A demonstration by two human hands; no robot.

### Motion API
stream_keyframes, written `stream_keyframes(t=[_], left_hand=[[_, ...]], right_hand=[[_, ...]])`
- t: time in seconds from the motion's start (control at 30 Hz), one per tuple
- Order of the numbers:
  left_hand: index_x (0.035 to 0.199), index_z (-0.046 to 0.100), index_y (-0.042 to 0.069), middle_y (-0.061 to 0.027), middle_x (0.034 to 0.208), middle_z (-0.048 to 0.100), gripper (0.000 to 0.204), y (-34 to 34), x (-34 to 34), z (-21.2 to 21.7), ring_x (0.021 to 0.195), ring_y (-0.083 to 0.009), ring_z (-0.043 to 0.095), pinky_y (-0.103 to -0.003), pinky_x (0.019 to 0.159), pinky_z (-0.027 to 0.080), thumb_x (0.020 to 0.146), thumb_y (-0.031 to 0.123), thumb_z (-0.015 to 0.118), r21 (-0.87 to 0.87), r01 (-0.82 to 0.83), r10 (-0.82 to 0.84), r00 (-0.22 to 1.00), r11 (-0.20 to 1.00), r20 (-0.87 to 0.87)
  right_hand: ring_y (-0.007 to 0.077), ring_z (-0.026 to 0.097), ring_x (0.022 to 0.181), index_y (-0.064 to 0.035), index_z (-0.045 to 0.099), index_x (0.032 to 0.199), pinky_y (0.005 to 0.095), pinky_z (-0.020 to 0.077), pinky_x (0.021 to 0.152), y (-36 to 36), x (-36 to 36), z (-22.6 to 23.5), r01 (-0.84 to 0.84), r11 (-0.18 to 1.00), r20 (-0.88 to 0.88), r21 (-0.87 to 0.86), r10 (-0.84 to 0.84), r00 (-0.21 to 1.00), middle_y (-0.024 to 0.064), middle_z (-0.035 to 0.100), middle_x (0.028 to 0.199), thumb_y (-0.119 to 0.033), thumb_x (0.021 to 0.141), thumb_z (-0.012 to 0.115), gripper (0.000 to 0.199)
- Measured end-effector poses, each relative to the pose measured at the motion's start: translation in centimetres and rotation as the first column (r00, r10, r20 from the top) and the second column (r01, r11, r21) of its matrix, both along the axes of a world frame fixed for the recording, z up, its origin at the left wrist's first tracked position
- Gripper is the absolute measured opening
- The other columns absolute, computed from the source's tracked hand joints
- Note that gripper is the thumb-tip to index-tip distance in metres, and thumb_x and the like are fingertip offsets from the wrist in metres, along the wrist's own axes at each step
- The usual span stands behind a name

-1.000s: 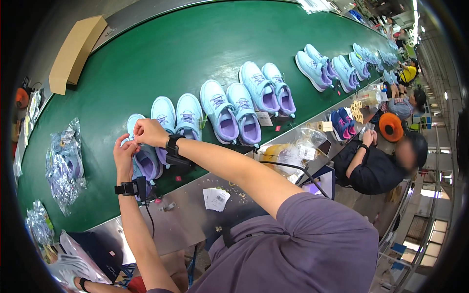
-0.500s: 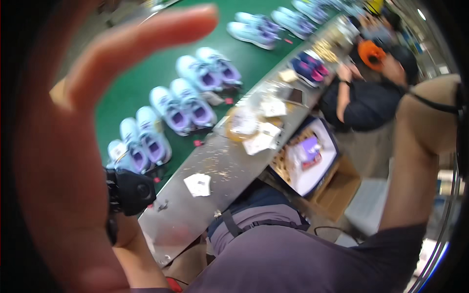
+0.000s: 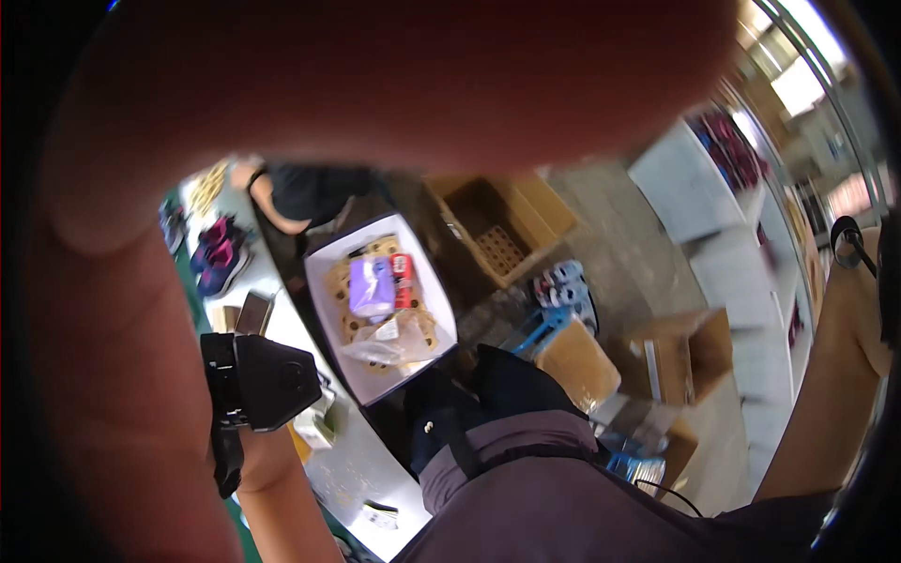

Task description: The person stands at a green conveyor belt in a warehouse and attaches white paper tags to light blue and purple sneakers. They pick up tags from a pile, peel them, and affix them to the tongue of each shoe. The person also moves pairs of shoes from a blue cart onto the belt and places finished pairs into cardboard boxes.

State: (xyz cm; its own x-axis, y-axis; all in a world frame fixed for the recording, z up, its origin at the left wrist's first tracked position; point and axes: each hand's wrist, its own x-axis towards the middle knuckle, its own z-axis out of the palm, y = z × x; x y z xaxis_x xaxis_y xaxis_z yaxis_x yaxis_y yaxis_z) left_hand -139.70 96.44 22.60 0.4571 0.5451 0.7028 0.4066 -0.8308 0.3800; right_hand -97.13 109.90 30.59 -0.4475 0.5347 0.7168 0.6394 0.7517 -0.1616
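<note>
Left hand [image 3: 282,141]: largest thing in view, a blurred mass right up against the lens that covers the top and left of the picture. It is too close to read, so I cannot tell whether its fingers are spread or curled; nothing shows in its grip. Purple-grey shirt [image 3: 582,497] fills the lower middle. Right forearm [image 3: 835,375] is raised along the right edge with a black strap near its top; the right hand itself is out of the picture. Grey metal bench [image 3: 366,469] runs below the left arm. White open carton [image 3: 314,281] holds tan inserts, a lilac pack and clear film. Open brown cardboard box [image 3: 540,211] stands just beyond it. A co-worker in a black top [image 3: 310,192] is bent over farther along. Black boxy wrist-worn unit [image 3: 267,380] sits on the left wrist. Dark pink-and-navy pair of shoes [image 3: 214,258] lies at the bench's far left, well apart from both arms. Judgement: no shoe is being handled now; that pair lies untouched.
</note>
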Motion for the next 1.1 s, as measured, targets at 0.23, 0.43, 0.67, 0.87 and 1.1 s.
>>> stream_keyframes(t=[0.23, 0.43, 0.67, 0.87, 1.1], left_hand=[[0.141, 0.021, 0.001, -0.0315, 0.137, 0.030, 0.079, 8.6, 10.9, -3.4, 0.116, -0.0337, 0.047, -0.038, 0.086, 0.047, 0.078, 0.026, 0.062, 0.131, 0.305, -0.332, 0.851, 0.943, 0.406], [0.142, 0.017, 0.001, -0.0333, 0.135, 0.030, 0.076, 15.4, 20.5, 2.1, 0.113, -0.0327, 0.050, -0.037, 0.083, 0.050, 0.082, 0.019, 0.059, 0.193, 0.524, -0.552, 0.719, 0.830, 0.421], [0.134, 0.034, 0.000, -0.0215, 0.128, 0.045, 0.055, 21.2, 38.0, -5.4, 0.101, -0.0253, 0.057, -0.034, 0.081, 0.051, 0.084, 0.005, 0.056, -0.132, 0.806, -0.508, 0.481, 0.578, 0.714], [0.111, 0.058, 0.004, -0.0035, 0.100, 0.061, 0.026, 26.2, 49.1, -21.5, 0.090, -0.0125, 0.059, -0.026, 0.078, 0.049, 0.086, -0.002, 0.055, -0.597, 0.691, -0.210, 0.707, 0.407, 0.676], [0.107, 0.060, 0.002, -0.0032, 0.100, 0.062, 0.021, 31.3, 59.0, -46.1, 0.087, -0.0114, 0.059, -0.025, 0.075, 0.047, 0.087, 0.005, 0.055, -0.865, 0.386, -0.286, 0.910, 0.320, 0.300]], right_hand=[[0.0174, 0.058, 0.082, -0.0002, 0.060, 0.092, 0.0282, 0.0474, 0.074, -6.2, 9.0, 1.4, 0.405, 0.912, -0.029, 0.063, -0.404, 0.914, 0.0063, 0.061, 0.089, -0.008, 0.087, 0.047, 0.016], [0.0171, 0.058, 0.081, 0.0000, 0.059, 0.091, 0.0271, 0.0466, 0.074, -9.8, 13.3, 3.3, 0.462, 0.871, -0.122, 0.170, -0.446, 0.887, 0.0061, 0.060, 0.087, -0.008, 0.087, 0.046, 0.017], [0.0168, 0.057, 0.078, 0.0002, 0.059, 0.090, 0.0257, 0.0456, 0.073, -11.7, 20.8, 1.3, 0.394, 0.885, -0.263, 0.247, -0.330, 0.907, 0.0059, 0.060, 0.084, -0.008, 0.087, 0.044, 0.017], [0.0127, 0.056, 0.085, -0.0020, 0.060, 0.093, 0.0251, 0.0432, 0.080, -6.0, 30.8, -17.5, 0.556, 0.618, -0.302, -0.555, -0.773, 0.557, 0.0035, 0.061, 0.088, -0.009, 0.085, 0.053, 0.012], [0.0186, 0.062, 0.073, -0.0036, 0.062, 0.097, 0.0299, 0.0490, 0.068, -3.5, 40.7, -52.0, 0.199, 0.332, -0.093, -0.922, -0.690, 0.718, 0.0110, 0.065, 0.082, -0.015, 0.082, 0.063, 0.019]])
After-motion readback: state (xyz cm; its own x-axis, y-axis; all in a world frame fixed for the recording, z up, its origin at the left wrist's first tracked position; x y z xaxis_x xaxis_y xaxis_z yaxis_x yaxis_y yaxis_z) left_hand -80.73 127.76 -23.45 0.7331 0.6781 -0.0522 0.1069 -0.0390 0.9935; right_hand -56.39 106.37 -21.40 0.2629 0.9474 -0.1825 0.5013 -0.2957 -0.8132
